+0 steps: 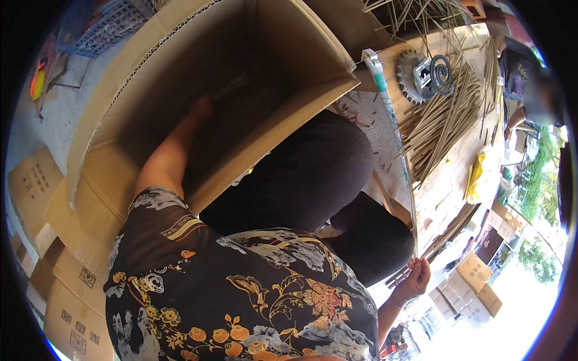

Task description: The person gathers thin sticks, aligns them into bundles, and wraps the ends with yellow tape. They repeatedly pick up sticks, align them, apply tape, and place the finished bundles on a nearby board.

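My left arm reaches deep into a large open cardboard box [301,36]. My left hand [203,108] is in shadow near the box's inner wall, and its fingers are too dark to make out. Close beyond it a faint pale strip [233,87] shows, perhaps a few thin sticks. At the near end of the wooden table [439,207], my right hand [415,278] is closed in a pinch. What lies between its fingertips is too small to name. Nearest to that hand are long thin brown sticks [448,231] lying along the table.
A heap of thin sticks [445,120] covers the table beside a toothed metal wheel [412,75] and a dark spiral coil [441,75]. A white-and-green tube [379,78] runs along the table edge. Closed cartons [75,307] stand at left; another person [521,72] is at far right.
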Demonstrator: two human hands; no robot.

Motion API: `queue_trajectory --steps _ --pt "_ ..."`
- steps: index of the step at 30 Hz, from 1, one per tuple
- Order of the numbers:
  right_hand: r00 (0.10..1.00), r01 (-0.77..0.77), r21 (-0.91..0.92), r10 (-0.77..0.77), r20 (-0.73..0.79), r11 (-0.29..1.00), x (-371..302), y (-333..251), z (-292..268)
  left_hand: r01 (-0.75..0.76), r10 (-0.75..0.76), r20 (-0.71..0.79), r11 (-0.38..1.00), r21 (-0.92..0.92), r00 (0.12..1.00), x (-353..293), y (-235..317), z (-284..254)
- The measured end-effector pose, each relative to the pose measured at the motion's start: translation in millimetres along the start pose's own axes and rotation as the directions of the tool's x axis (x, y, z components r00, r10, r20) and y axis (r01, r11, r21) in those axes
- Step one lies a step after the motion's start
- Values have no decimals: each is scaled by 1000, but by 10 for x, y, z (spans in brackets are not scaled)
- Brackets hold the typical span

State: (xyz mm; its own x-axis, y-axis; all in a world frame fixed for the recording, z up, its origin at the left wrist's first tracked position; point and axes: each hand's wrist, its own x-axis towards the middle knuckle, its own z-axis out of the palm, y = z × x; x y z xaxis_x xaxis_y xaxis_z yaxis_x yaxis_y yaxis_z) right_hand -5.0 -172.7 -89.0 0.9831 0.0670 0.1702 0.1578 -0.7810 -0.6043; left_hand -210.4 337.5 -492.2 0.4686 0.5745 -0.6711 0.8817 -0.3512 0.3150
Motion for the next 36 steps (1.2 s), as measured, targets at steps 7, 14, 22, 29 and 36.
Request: queue_trajectory --steps 7,14,22,29,36 --pt "999 46 48 -45 -20 998 -39 78 -15 -176 126 -205 953 -247 971 -302 -110 -113" --pt "996 75 111 -68 -63 991 -112 123 21 -317 337 -63 784 -533 939 -916 630 -931" --pt "992 62 189 -40 -117 980 -224 185 -72 -445 593 -36 561 -698 805 -1717 1251 -1811" --pt "994 112 439 -107 -37 892 -150 -16 49 -653 496 -496 212 -727 713 -2432 1663 -2547" --pt "829 242 593 -482 285 768 7 -1027 372 -624 590 -532 -59 -779 608 -3027 1964 -3221"
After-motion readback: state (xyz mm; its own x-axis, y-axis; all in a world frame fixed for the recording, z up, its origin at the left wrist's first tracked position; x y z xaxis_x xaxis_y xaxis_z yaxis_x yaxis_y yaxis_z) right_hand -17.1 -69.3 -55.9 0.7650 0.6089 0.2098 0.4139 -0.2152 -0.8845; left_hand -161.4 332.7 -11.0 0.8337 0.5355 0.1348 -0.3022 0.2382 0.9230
